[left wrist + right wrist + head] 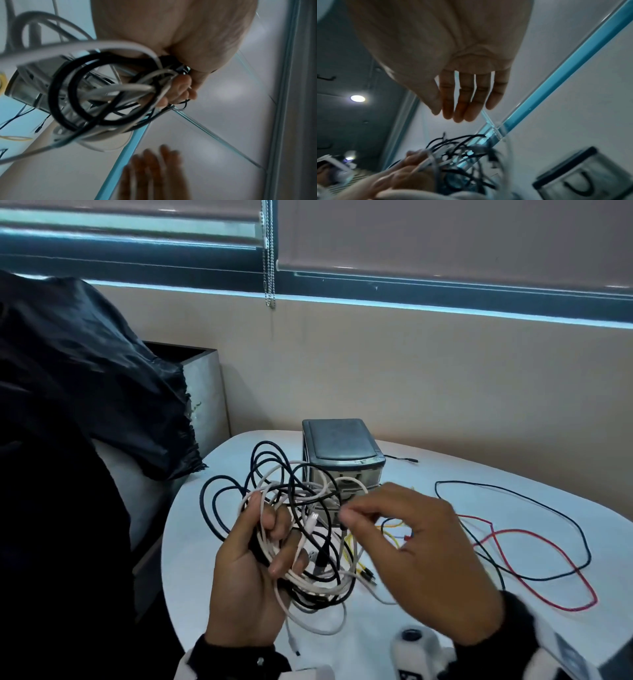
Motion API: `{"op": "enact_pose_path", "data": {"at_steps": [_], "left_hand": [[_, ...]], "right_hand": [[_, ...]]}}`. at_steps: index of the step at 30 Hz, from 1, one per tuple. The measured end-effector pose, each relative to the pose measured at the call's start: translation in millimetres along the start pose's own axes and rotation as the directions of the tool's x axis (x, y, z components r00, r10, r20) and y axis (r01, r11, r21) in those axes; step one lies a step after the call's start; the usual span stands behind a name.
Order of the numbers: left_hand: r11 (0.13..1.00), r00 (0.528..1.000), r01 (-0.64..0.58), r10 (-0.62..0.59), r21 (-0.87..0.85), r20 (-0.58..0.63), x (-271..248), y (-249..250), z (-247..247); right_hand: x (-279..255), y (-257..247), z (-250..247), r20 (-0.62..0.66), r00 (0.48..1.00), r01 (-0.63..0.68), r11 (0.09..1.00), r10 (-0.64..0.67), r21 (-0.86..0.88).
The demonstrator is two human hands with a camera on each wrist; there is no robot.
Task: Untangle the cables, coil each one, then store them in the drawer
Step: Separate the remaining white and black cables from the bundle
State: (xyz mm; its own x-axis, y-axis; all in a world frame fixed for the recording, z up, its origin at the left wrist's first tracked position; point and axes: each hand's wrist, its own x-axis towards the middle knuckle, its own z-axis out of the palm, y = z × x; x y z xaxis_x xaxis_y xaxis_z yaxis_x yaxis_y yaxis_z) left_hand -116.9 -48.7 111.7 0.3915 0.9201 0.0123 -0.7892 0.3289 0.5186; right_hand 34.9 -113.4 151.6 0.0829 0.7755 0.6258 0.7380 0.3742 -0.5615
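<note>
Left hand (253, 570) gripping the tangled cables (301, 529) above the white table (445, 628), right hand (421, 559) loose, fingers straight, holding nothing, drawer unit (339, 453) behind (no legible lettering anywhere)

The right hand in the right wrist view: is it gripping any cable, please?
No, the right hand has straight fingers holding nothing, apart from the tangled black and white cables.

Right hand (467, 65) hangs with straight fingers (462, 102) above the cable tangle (464, 155) gripped by the left hand (402, 175)
</note>
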Motion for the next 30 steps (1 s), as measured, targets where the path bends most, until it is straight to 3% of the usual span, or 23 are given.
{"op": "enact_pose_path", "data": {"at_steps": [2, 4, 7, 10, 12, 14, 18, 22, 25, 26, 27, 28, 30], "left_hand": [[0.997, 1.0, 0.017, -0.017, 0.071, -0.001, -1.8, -3.8, 1.3], [0.98, 1.0, 0.008, -0.007, 0.197, -0.006, -4.6, -8.9, 1.3], [0.908, 0.998, -0.026, 0.05, 0.418, -0.047, -8.4, -13.4, 0.2], [0.83, 0.998, -0.001, 0.039, 0.558, -0.056, -10.7, -14.0, 1.5], [0.79, 0.996, 0.026, 0.029, 0.613, -0.08, -11.1, -14.6, 3.9], [0.779, 0.991, 0.046, 0.041, 0.626, -0.124, -9.5, -15.7, 6.1], [0.739, 0.982, 0.083, 0.053, 0.669, -0.179, -4.8, -21.3, 9.1], [0.68, 0.991, 0.092, 0.009, 0.727, -0.134, -2.5, -20.4, 4.1], [0.727, 0.994, 0.095, -0.037, 0.68, -0.099, -3.4, -17.0, -3.1], [0.726, 0.995, 0.091, -0.036, 0.681, -0.094, -3.1, -18.0, -4.9], [0.727, 0.994, 0.096, -0.034, 0.68, -0.104, -3.5, -19.0, -4.0], [0.723, 0.991, 0.111, -0.031, 0.682, -0.128, -2.5, -21.7, -4.5], [0.728, 0.981, 0.163, -0.046, 0.665, -0.19, -2.1, -26.5, -3.9]], "right_hand": [[7.1, -10.6, 11.9, 0.04, 0.992, 0.122, 0.993, -0.121, -0.012], [12.6, -14.7, 20.6, 0.101, 0.975, 0.213, 0.963, -0.198, -0.167], [18.8, -12.7, 24.3, 0.157, 0.964, 0.262, 0.875, -0.216, -0.407], [19.1, -7.3, 20.5, 0.212, 0.94, 0.336, 0.821, -0.266, -0.462], [15.3, -3.1, 18.3, 0.227, 0.932, 0.36, 0.806, -0.283, -0.471], [9.3, 0.7, 18.4, 0.185, 0.946, 0.321, 0.847, -0.266, -0.425], [-1.0, 5.1, 25.7, 0.046, 0.965, 0.263, 0.948, -0.259, -0.181], [-8.1, -3.6, 25.9, 0.033, 0.878, 0.472, 0.853, -0.477, -0.225], [-10.7, -15.9, 20.0, -0.025, 0.778, 0.601, 0.755, -0.628, -0.263], [-10.4, -17.4, 19.1, -0.053, 0.777, 0.595, 0.759, -0.627, -0.265], [-8.4, -16.5, 18.7, -0.083, 0.814, 0.545, 0.805, -0.575, -0.234], [-5.1, -14.0, 18.6, -0.128, 0.879, 0.438, 0.883, -0.46, -0.168], [5.5, -6.1, 17.9, -0.174, 0.981, 0.094, 0.995, -0.088, 0.029]]}}
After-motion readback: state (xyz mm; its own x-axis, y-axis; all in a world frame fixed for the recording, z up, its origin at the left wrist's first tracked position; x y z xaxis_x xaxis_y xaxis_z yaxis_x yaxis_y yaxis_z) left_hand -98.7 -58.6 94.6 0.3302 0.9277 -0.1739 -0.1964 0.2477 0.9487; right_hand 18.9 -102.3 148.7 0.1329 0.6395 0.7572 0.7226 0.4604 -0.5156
